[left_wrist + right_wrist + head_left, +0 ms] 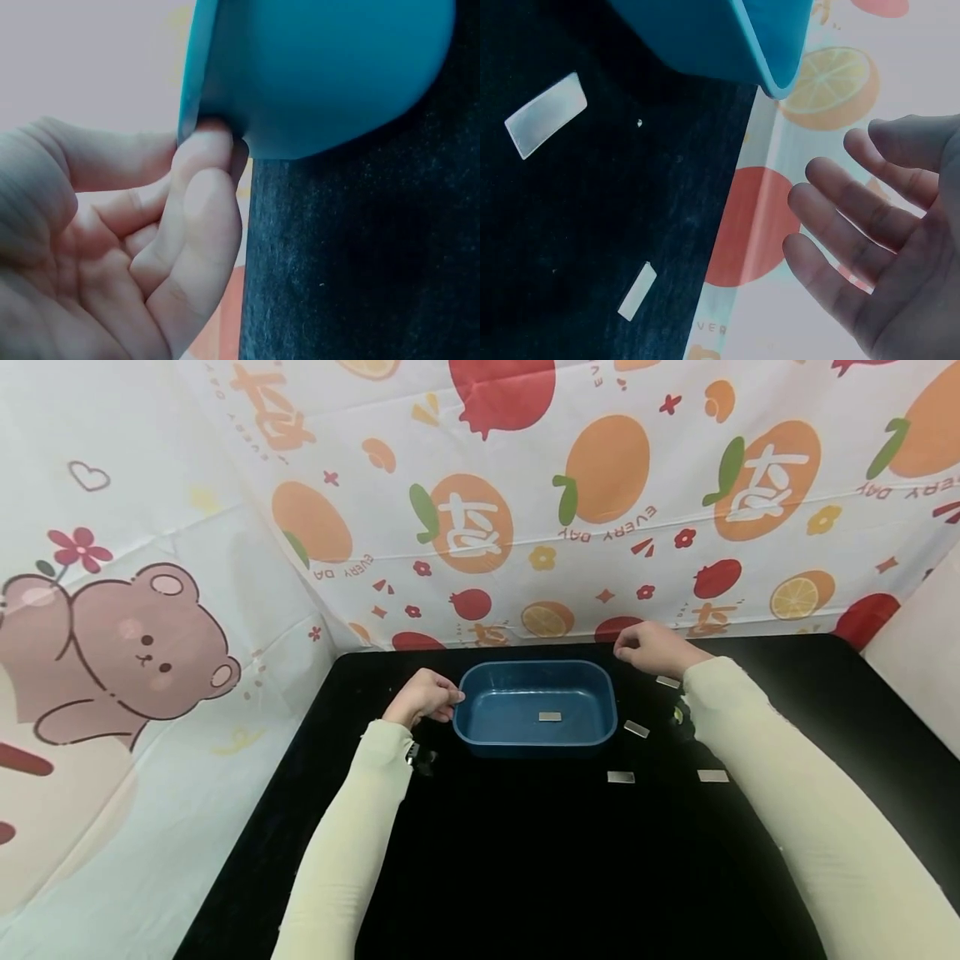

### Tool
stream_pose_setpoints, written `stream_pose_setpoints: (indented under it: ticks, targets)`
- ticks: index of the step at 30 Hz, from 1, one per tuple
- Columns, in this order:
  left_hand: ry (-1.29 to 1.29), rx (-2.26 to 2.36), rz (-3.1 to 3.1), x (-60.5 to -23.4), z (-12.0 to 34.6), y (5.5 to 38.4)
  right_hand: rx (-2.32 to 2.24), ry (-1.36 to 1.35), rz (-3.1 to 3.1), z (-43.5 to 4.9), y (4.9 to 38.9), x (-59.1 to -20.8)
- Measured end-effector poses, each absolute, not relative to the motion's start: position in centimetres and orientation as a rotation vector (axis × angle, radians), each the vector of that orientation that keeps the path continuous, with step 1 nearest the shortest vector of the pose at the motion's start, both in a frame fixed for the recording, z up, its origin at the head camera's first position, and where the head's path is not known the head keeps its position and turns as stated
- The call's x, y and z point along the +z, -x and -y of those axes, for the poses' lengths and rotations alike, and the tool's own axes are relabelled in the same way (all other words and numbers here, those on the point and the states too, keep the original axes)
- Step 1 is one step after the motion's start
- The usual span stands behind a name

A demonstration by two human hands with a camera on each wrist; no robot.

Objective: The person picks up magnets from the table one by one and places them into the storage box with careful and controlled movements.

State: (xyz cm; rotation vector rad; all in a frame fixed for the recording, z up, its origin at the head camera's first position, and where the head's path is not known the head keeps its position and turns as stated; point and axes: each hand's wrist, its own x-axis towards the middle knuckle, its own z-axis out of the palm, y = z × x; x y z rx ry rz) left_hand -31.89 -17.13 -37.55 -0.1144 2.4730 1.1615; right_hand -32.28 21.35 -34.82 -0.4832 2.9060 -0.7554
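A blue plastic basin [535,750] stands near the back of the black table, with one small silvery rectangular plate [550,717] inside it. At the basin's left end my left hand [426,697] pinches the rim between thumb and fingers; the left wrist view shows the grip on the basin wall [337,82]. My right hand [657,648] hovers beyond the basin's back right corner, apart from it. Its fingers [847,247] are spread and loosely bent, with nothing between them. Below it lies a silvery plate [667,682], partly covered by the forearm in the head view.
More silvery plates lie on the table [525,860] right of the basin: a tilted plate [636,729], a front plate [621,777] and another plate [712,776] by the right sleeve. A fruit-print cloth [570,552] hangs behind the table, a bear-print cloth [157,652] at the left.
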Motion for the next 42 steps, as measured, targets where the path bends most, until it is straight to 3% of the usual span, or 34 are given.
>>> stream_pose_setpoints:
  ticks: [20,42]
  targets:
    - [0.287,1.401,-2.223,-39.5,17.8,32.8,-0.731,0.513,-2.841,-22.3,32.4,-36.3]
    - [0.290,1.477,-2.189,-40.1,18.0,32.1,-0.703,0.503,-2.821,-23.4,32.0,-38.2]
